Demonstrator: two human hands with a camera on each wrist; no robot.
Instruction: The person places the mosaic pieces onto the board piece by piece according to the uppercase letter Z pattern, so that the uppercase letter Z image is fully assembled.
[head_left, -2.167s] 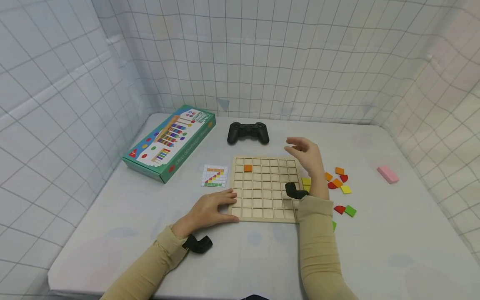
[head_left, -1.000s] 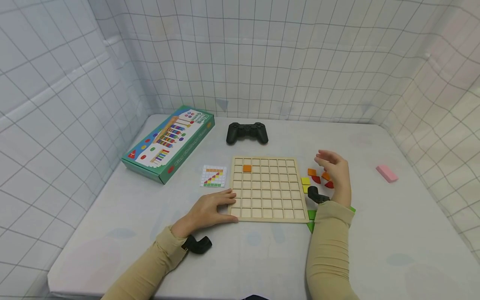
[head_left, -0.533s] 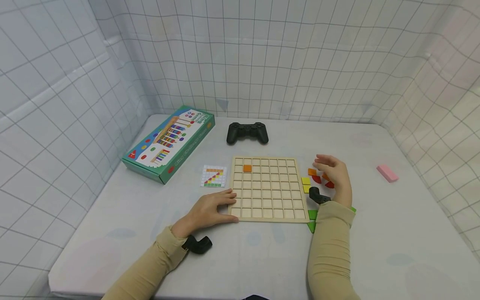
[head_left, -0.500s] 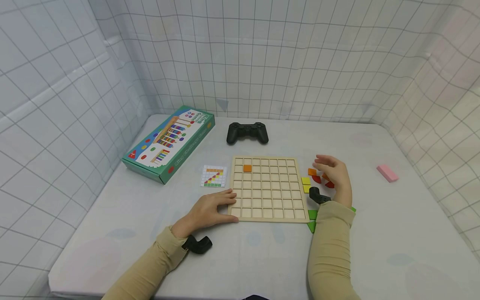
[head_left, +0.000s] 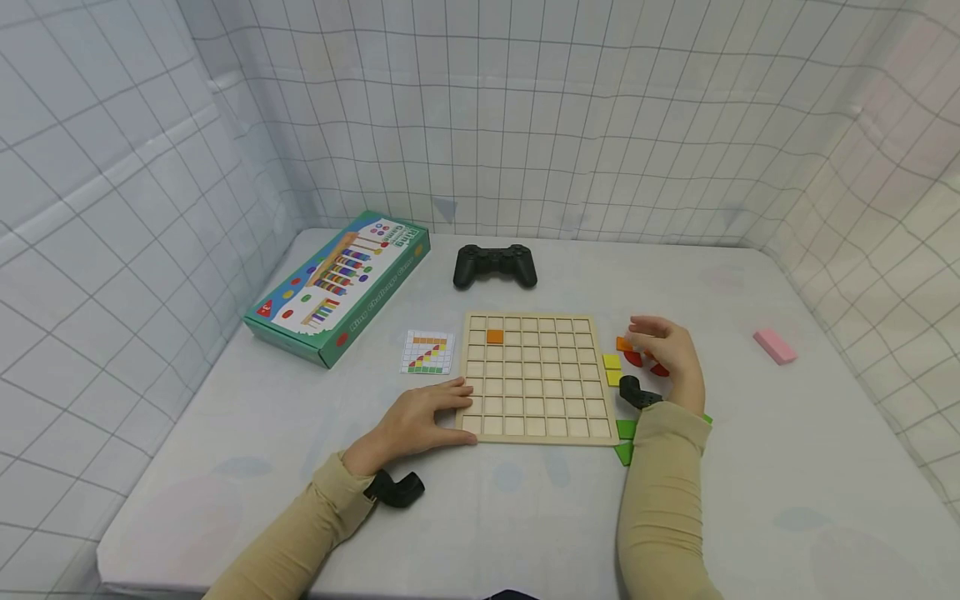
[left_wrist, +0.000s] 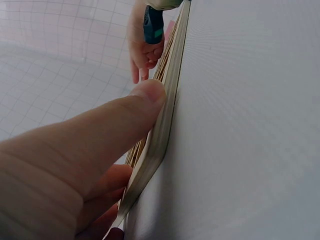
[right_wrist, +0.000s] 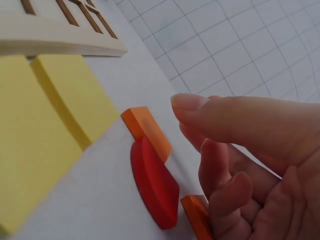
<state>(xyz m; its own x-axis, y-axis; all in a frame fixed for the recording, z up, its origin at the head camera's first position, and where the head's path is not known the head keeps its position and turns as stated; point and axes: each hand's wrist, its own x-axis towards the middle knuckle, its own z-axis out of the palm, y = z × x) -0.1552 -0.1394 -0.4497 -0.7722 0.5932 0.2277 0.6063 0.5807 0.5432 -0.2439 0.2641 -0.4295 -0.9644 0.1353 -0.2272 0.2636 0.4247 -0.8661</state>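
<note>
My left hand (head_left: 420,418) rests at the front left corner of a pale wooden grid board (head_left: 540,442). In the left wrist view its thumb (left_wrist: 147,92) touches the board's edge (left_wrist: 159,125). One orange square tile (head_left: 495,337) lies in a cell of the board's second row. My right hand (head_left: 670,350) hovers right of the board, thumb and fingers loosely bent, nothing seen between them. Just beyond the thumb tip in the right wrist view lies an orange tile (right_wrist: 150,132), against a red quarter-round tile (right_wrist: 155,185). Another orange tile (right_wrist: 197,217) is partly hidden by the fingers.
Yellow tiles (head_left: 612,370) and green tiles (head_left: 625,442) lie along the board's right side. A pattern card (head_left: 428,352) lies to its left. Further back are a green game box (head_left: 341,287) and a black game controller (head_left: 495,265). A pink block (head_left: 775,347) sits far right.
My right hand has moved from above the board's right edge out to the loose tiles, and has lately dropped slightly nearer them. My left hand has stayed put.
</note>
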